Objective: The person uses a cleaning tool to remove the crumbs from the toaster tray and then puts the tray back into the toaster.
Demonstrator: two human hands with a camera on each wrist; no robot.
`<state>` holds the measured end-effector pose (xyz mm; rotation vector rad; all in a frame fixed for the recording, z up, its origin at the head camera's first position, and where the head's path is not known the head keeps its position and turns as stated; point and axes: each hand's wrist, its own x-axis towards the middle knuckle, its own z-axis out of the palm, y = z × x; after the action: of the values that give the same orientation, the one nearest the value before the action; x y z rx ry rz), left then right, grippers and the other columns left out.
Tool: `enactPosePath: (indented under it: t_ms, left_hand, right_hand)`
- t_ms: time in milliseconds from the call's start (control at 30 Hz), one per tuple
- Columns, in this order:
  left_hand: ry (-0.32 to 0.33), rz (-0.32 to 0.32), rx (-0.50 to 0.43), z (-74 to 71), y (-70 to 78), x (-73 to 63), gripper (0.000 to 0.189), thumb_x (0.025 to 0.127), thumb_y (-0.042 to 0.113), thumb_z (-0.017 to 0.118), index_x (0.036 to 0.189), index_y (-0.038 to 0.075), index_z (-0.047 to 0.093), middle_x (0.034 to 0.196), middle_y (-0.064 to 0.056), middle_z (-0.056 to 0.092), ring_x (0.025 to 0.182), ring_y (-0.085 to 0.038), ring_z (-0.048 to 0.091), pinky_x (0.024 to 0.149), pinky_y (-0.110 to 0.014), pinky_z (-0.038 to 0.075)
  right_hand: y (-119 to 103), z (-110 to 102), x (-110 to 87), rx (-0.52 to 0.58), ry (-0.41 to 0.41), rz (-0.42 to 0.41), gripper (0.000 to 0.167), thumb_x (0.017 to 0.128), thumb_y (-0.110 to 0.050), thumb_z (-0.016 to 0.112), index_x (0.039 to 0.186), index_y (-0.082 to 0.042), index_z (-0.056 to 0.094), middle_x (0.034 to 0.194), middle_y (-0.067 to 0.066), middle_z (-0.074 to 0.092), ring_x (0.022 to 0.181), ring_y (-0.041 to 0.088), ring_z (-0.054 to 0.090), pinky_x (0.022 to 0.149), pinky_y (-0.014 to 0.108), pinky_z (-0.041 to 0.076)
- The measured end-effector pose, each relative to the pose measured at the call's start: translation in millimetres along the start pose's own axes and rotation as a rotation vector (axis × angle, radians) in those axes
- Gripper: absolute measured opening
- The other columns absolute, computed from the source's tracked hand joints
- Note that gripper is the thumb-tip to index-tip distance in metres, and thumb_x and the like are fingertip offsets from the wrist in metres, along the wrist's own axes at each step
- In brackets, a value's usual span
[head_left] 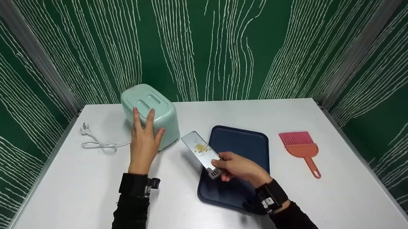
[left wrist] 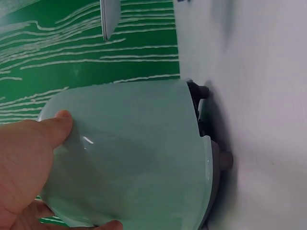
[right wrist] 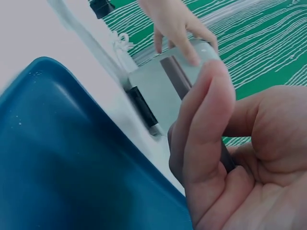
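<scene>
A mint-green toaster [head_left: 165, 126] stands at the back left of the white table. My left hand [head_left: 144, 143] rests on it with fingers spread, two fingertips on its top and the thumb along its end face [left wrist: 129, 143]. In my right hand [head_left: 239, 167], thumb on top and fingers beneath, I hold a flat metal crumb tray [head_left: 193, 141] by its dark slotted end. Yellow crumbs [head_left: 201, 148] lie on the middle of its surface. It is held over the left edge of a dark blue tray [head_left: 239, 142]. At the toaster's base, a dark opening [right wrist: 144, 105] shows.
A small brush [head_left: 302, 150] with pink bristles and an orange handle lies on the right of the table. The toaster's white cord and plug [head_left: 85, 129] lie to its left. Green walls with white lines [head_left: 222, 49] enclose the back and sides.
</scene>
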<state>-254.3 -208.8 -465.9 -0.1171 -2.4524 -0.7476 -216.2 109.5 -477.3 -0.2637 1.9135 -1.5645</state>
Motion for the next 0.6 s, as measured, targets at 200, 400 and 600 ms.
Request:
enactPosePath:
  t_ms: [200, 400, 600]
  left_hand:
    - [0.001, 0.000, -0.002, 0.0, 1.3, -1.5, 0.071, 0.102, 0.034, 0.075, 0.164, 0.018, 0.043, 0.175, -0.032, 0.012, 0.143, -0.062, 0.046, 0.095, -0.068, 0.059]
    - [-0.026, -0.030, 0.002, -1.6, 6.2, -0.9, 0.078, 0.102, 0.032, 0.076, 0.167, 0.013, 0.036, 0.176, -0.032, 0.008, 0.154, -0.060, 0.031, 0.114, -0.071, 0.047]
    - [-0.017, -0.028, 0.033, -5.1, 15.4, 0.7, 0.086, 0.102, 0.035, 0.076, 0.168, 0.005, 0.031, 0.174, -0.034, 0.009, 0.159, -0.061, 0.018, 0.126, -0.074, 0.027]
  right_hand:
    - [-2, -4, -6.7, -0.001, 0.025, -0.033, 0.026, 0.112, -0.020, 0.055, 0.124, 0.004, 0.055, 0.087, 0.004, 0.069, 0.057, 0.005, 0.059, 0.054, 0.018, 0.049]
    - [-2, -4, -11.6, -0.012, 0.046, -0.058, 0.024, 0.112, -0.019, 0.055, 0.123, 0.003, 0.056, 0.086, 0.004, 0.068, 0.056, 0.006, 0.059, 0.053, 0.019, 0.049]
    - [-2, -6, -15.8, -0.024, 0.073, -0.083, 0.027, 0.112, -0.019, 0.055, 0.125, 0.004, 0.056, 0.085, 0.003, 0.069, 0.055, 0.006, 0.058, 0.053, 0.020, 0.048]
